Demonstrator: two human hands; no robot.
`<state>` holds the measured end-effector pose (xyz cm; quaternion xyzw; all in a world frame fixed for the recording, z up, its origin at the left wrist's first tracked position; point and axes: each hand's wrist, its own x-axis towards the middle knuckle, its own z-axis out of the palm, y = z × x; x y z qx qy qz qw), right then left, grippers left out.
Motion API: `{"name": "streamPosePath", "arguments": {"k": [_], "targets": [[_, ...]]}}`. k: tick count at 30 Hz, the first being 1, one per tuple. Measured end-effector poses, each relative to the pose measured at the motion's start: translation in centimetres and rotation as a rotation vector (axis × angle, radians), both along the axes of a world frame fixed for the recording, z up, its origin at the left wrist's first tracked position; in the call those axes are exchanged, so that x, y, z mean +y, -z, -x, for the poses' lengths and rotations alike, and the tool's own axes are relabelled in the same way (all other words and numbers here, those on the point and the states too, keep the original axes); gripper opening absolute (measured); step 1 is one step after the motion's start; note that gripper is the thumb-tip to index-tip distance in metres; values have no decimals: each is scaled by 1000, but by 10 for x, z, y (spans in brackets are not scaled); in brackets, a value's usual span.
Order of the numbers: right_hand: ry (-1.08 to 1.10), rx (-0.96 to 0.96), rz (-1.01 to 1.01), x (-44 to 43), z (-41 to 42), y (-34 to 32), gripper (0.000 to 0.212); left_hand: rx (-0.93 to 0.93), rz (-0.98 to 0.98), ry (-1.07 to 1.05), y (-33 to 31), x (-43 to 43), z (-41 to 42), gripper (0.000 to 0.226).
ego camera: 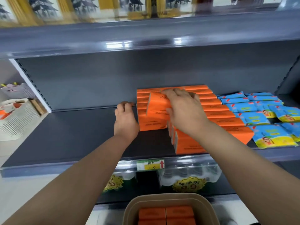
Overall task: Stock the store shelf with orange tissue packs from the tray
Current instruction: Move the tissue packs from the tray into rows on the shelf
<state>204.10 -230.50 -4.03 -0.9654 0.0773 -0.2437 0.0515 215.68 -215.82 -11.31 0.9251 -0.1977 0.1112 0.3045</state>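
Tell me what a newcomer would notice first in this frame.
The block of orange packs on the shelf stands out, with the right hand gripping a tilted pack atop it and the left hand against its left side. Blue packets lie to its right. A tray holding more sits below.

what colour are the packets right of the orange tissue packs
The packets are bright blue with yellow; head view shows them.
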Motion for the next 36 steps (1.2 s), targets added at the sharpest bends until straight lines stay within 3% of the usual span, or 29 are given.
{"name": "streamPosePath", "arguments": {"k": [5, 10, 15, 28, 36], "targets": [[-103, 33, -15, 31, -34, 18, 60, 13, 16, -4, -1, 34, 2, 59], [-51, 197, 51, 38, -46, 41, 69, 74, -16, 95, 11, 49, 4, 51], [12, 235, 102, 35, -51, 59, 67, 151, -56, 234, 24, 42, 12, 54], [18, 204, 158, 43, -34, 59, 65, 142, -20, 193, 27, 44, 32, 57], [-19, 167, 180, 56, 20, 73, 54, 69, -107, 237, 27, 70, 71, 53]]}}
